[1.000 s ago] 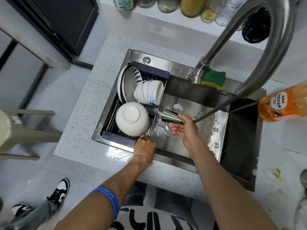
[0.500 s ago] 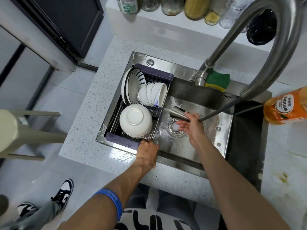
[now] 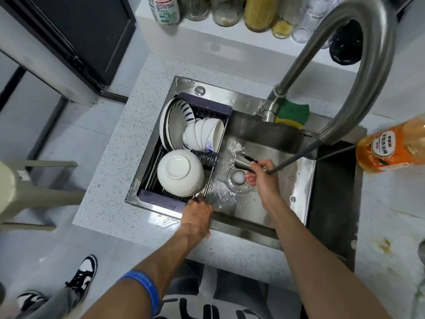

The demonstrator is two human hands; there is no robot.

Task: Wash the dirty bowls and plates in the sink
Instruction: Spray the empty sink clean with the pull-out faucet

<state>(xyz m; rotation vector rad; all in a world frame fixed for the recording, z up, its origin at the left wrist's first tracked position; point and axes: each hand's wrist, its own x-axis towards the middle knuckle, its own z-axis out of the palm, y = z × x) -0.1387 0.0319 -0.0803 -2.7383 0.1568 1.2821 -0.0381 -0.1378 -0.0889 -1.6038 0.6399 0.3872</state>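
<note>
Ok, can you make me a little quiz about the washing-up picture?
1. True or false: the big white bowl sits upside down in the rack.
2. What does the right hand hold? A) the sponge B) the pull-out sprayer C) the orange bottle
3. Fill in: the left hand grips the near corner of the ____.

Key: 1 true; 2 B; 3 rack.

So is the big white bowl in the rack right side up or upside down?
Upside down: the big white bowl shows its round foot ring facing up, rim down on the rack.
</note>
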